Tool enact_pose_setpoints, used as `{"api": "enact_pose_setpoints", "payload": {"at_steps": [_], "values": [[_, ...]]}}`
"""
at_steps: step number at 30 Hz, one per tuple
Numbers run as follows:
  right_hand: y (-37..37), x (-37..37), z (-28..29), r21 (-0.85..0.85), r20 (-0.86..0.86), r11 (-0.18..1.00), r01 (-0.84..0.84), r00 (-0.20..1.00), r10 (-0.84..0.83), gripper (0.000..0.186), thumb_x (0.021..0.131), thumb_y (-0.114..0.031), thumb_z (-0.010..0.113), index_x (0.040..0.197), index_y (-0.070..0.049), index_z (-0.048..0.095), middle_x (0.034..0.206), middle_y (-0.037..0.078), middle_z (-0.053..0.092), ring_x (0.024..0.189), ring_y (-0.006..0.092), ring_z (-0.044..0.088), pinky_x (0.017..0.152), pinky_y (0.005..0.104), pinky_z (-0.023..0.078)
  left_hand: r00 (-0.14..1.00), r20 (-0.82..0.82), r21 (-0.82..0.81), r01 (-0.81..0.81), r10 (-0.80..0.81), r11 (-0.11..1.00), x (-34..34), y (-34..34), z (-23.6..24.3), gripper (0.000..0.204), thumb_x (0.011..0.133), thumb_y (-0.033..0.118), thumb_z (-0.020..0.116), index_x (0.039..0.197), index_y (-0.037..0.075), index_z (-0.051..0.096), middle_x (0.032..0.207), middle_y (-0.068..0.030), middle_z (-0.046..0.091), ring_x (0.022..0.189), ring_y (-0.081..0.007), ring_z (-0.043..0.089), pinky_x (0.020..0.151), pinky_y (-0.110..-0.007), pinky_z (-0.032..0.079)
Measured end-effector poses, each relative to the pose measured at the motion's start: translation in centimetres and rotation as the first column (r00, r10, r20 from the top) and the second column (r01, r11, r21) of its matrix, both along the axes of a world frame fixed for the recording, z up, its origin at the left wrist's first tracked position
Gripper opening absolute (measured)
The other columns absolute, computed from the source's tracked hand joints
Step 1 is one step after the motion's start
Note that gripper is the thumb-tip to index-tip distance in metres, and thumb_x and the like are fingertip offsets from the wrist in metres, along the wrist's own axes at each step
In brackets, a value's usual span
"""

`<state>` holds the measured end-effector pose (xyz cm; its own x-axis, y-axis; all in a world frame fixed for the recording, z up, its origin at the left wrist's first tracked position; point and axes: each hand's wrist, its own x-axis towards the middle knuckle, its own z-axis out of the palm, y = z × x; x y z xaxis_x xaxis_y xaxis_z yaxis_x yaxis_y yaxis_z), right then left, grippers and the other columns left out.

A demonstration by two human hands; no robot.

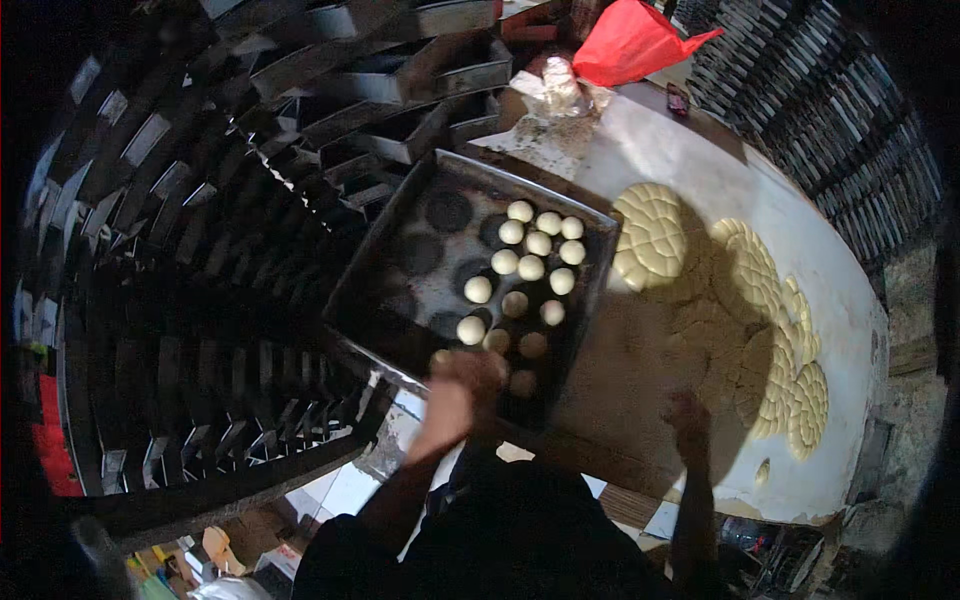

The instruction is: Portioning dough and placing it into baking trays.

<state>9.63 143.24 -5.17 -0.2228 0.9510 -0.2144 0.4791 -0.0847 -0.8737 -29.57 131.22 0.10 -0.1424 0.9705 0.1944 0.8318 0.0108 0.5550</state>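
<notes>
A dark square baking tray (375, 345) holds several round pale dough balls (531, 267) in rough rows on its right half. Over the tray's near edge, my left hand (462, 395) is closed, its fingers curled round a dough ball (441, 357) that peeks out at the fingertips; the hand hides most of it. In shadow to the right, my right hand (688, 415) hovers above the table with fingers apart and nothing seen in them. Flattened rounds of dough scored into pieces (648, 237) lie beyond it, on the pale table (835, 330).
Stacks of dark metal trays (215, 400) crowd the left side; more stacked trays (815, 115) stand at the far right. A red bag (635, 45) and a crumpled clear plastic bag (562, 88) are at the back. A small loose dough piece (763, 472) lies near the table's front edge.
</notes>
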Motion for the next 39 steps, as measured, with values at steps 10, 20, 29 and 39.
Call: {"api": "enact_pose_setpoints", "payload": {"at_steps": [10, 20, 29, 39], "values": [[0.8, -37.0, -0.1, 0.528, 0.176, 0.519, -0.672, 0.684, 0.707, 0.037, 0.08, -0.02, 0.067, 0.11, 0.0, 0.057, 0.105, 0.012, 0.059, 0.092, 0.0335, 0.06, 0.078, 0.0414, 0.05, 0.952, -0.29, -0.421, -0.214, 0.092, 0.882, -12.6, 0.6, -5.9, 0.061, 0.072, 0.042, 0.064, 0.124, 0.011, 0.055, 0.11, -0.0195, 0.063, 0.101, -0.0361, 0.061, 0.093, -0.048, 0.043], [0.1, -4.5, -5.5, 0.713, 0.172, 0.699, -0.052, 0.98, -0.103, 0.017, 0.079, -0.014, 0.064, 0.089, -0.002, 0.06, 0.083, 0.016, 0.057, 0.082, 0.0334, 0.056, 0.075, 0.0436, 0.044, 0.929, 0.369, 0.146, -0.032, -0.025, 0.989, 5.2, 7.4, -0.7, 0.049, 0.077, 0.016, 0.073, 0.12, 0.003, 0.055, 0.105, -0.0152, 0.063, 0.097, -0.0246, 0.061, 0.084, -0.036, 0.049], [-6.0, 18.8, -11.5, 0.577, 0.267, 0.771, 0.269, 0.83, -0.489, 0.015, 0.079, -0.015, 0.063, 0.089, -0.004, 0.061, 0.085, 0.017, 0.059, 0.081, 0.033, 0.057, 0.072, 0.0433, 0.044, 0.883, -0.105, -0.532, 0.338, -0.457, 0.776, 40.8, 17.2, -10.4, 0.047, 0.091, 0.04, 0.055, 0.113, -0.002, 0.059, 0.116, -0.0212, 0.057, 0.119, -0.0301, 0.047, 0.104, -0.047, 0.031], [-5.4, 19.0, -12.5, 0.564, 0.103, 0.753, 0.34, 0.875, -0.473, 0.016, 0.079, -0.011, 0.063, 0.094, -0.005, 0.061, 0.092, 0.016, 0.06, 0.09, 0.0323, 0.056, 0.081, 0.0443, 0.044, 0.756, 0.643, -0.57, 0.364, 0.124, 0.736, 37.9, 18.5, -14.1, 0.059, 0.088, 0.051, 0.055, 0.101, -0.006, 0.062, 0.086, -0.0144, 0.063, 0.074, -0.0278, 0.059, 0.071, -0.041, 0.046]]}}
